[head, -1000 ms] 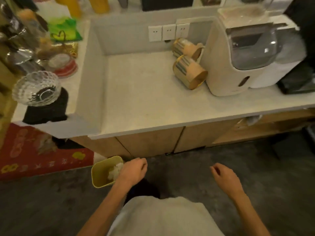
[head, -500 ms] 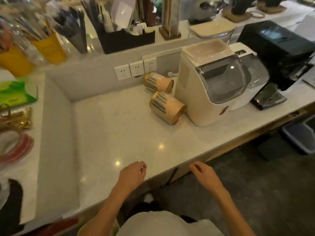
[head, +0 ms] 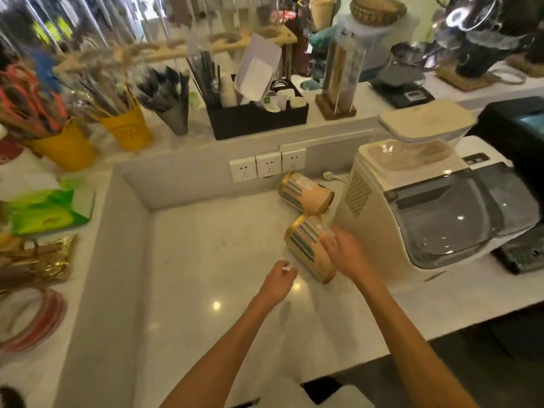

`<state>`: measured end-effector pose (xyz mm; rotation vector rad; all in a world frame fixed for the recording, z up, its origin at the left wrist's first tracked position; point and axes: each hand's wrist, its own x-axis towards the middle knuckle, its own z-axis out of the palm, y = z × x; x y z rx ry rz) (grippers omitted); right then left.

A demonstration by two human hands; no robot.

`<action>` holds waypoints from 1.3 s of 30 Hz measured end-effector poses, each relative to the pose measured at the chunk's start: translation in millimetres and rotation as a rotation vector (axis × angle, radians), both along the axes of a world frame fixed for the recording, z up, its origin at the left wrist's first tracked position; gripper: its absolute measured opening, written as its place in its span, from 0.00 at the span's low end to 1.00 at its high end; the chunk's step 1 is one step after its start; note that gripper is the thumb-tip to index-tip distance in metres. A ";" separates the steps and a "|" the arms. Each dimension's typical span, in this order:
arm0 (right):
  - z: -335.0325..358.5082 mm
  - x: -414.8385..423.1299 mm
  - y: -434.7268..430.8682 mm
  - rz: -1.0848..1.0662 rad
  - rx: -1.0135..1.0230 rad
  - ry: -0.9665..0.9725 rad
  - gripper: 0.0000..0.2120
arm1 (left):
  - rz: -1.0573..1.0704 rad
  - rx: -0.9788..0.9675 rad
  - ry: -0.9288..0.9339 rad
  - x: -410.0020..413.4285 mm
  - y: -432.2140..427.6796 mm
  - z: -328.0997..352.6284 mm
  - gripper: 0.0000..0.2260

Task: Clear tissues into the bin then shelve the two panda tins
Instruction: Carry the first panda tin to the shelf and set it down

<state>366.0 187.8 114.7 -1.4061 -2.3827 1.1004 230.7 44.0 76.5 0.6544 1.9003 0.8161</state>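
1. tins first: two panda tins are lying on their sides on the white tabletop [head: 206, 260], just beside the cream appliance [head: 382, 219]. the far tin [head: 304, 195] is sitting below the wall sockets [head: 268, 166]; the near tin [head: 306, 248] is lying just in front of it, and whether they are touching is unclear.
2. your right hand [head: 343, 254] is reaching onto the right side of the near tin. its fingers [head: 328, 241] are spread open and resting on or very close to the tin's wall; motion blur is hiding whether they are actually closing around it, so you cannot say the tin is being held.
3. your left hand [head: 279, 279] is hovering over the tabletop just left of the near tin's lower gold rim, apart from it. its fingers are curling loosely inward, and a small white speck is showing at the fingertips; i cannot tell what it is or whether it is being pinched.
4. both forearms are stretching in from the bottom edge over the tabletop.
5. on the raised ledge behind, yellow pots [head: 126, 131] of straws and a black organiser [head: 256, 119] are standing well apart from the tins.
6. a green packet [head: 47, 213] is lying on the left ledge.
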 end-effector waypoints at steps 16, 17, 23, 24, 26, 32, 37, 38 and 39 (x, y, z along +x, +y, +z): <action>-47.9 -17.4 45.3 0.209 -0.333 0.002 0.28 | 0.658 0.271 -0.605 80.1 35.7 -19.9 0.46; -45.4 -17.2 37.6 0.251 -0.357 0.043 0.26 | 0.693 0.300 -0.605 82.1 22.0 -18.5 0.47; -23.7 -27.7 -31.1 0.531 -0.773 -0.015 0.33 | 0.990 0.424 -0.643 110.2 -102.5 -6.6 0.47; -20.6 -30.7 -47.4 0.636 -0.824 -0.069 0.35 | 1.026 0.464 -0.655 120.2 -125.8 -6.0 0.44; -12.6 -34.2 -88.2 0.813 -0.965 -0.155 0.34 | 1.078 0.569 -0.678 147.8 -169.1 -5.4 0.38; -4.0 -25.8 -265.3 1.142 -1.175 -0.291 0.33 | 1.530 0.799 -0.597 255.2 -283.6 6.3 0.35; -9.4 24.9 -426.7 1.405 -1.091 -0.382 0.39 | 1.827 0.792 -0.403 350.5 -388.7 21.5 0.38; -9.8 36.6 -457.3 1.456 -1.065 -0.383 0.40 | 1.896 0.794 -0.370 369.0 -409.1 26.3 0.39; -9.3 49.0 -487.3 1.505 -1.039 -0.387 0.40 | 1.945 0.793 -0.329 386.0 -428.8 31.4 0.40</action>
